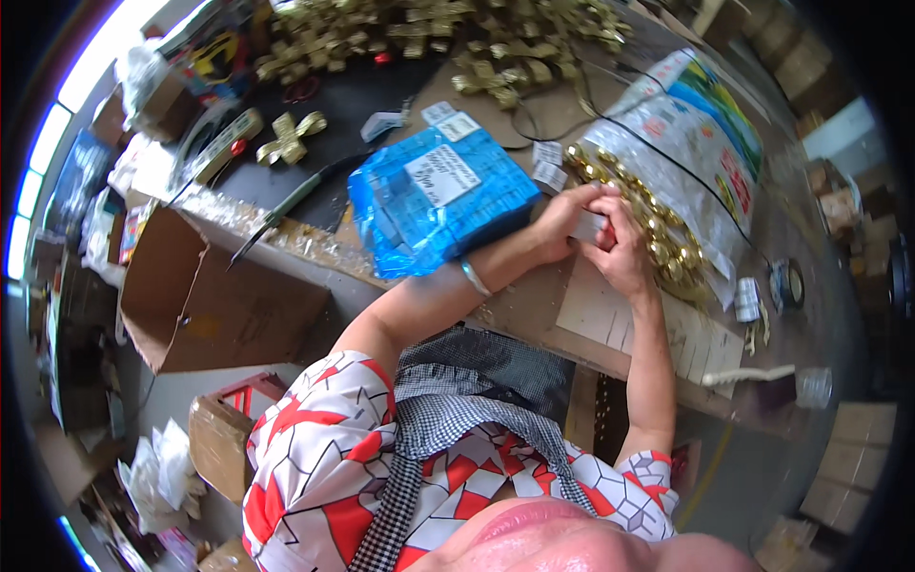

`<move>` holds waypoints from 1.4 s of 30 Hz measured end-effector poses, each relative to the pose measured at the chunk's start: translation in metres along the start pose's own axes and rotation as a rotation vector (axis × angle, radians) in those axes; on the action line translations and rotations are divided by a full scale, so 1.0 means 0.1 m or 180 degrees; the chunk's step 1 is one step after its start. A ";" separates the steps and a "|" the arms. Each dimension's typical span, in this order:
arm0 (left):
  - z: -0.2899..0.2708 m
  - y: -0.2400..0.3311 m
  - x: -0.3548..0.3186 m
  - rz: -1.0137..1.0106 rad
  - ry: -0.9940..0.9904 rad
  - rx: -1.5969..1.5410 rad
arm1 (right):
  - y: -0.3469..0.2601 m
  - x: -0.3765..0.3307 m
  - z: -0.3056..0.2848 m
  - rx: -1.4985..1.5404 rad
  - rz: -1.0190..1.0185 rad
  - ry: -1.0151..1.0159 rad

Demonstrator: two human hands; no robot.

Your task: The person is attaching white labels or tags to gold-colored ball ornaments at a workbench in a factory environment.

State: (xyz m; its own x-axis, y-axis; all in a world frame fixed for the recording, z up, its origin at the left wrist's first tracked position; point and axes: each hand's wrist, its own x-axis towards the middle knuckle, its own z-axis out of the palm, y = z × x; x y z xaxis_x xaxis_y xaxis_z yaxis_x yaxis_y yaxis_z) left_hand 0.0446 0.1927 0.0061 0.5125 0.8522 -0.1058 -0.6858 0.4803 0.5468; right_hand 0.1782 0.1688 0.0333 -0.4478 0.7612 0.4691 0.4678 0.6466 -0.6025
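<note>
Head view: a worktable (524,310) with a scuffed wooden edge spans the middle, its far end heaped with crinkled, shiny gold ribbon bows (410,36). Off its left side stands an open box (157,296) of smooth brown cardboard. A limp, glossy plastic sack (620,129), whitish with green and yellow patches, lies toward the right. Left of it sits a squarish blue package (391,181) in wrinkled, reflective film, with the left forearm just in front. A strand of round, mirror-bright gold beads (667,229) runs along the sack, beside the hands. The right hand (624,253) is narrow, thumb and fingers pinching a small pale piece (588,227), flat and thin; the left hand (564,225) curls close against it, though I cannot tell its exact grip.
</note>
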 end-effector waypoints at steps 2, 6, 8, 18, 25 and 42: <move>-0.01 -0.01 0.02 0.0005 0.0323 0.0406 | 0.02 0.01 -0.04 -0.0149 -0.0108 -0.0052; -0.06 -0.02 0.04 0.0096 0.0152 0.0414 | 0.07 0.02 -0.04 -0.0127 -0.0274 0.0053; -0.03 -0.01 0.04 0.0122 0.0086 0.0350 | 0.04 0.02 -0.08 -0.0056 -0.0230 0.0042; 0.09 0.08 -0.02 -0.0198 -0.0167 -0.0294 | 0.08 0.04 -0.13 0.0463 -0.0400 0.0491; -0.11 -0.01 0.07 0.0099 -0.0040 0.0114 | 0.11 -0.03 -0.12 0.0830 0.0134 0.0358; -0.24 -0.03 0.09 0.0362 -0.0541 0.0283 | 0.24 -0.03 -0.07 0.0529 0.0024 0.0656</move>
State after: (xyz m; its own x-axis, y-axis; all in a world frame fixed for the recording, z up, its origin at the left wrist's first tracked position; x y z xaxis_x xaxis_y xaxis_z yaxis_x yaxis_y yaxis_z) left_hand 0.0385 0.2041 -0.0167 0.5193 0.8490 0.0980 -0.6997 0.3565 0.6192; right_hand 0.1965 0.1823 0.0219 -0.2721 0.7711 0.5756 0.3314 0.6367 -0.6963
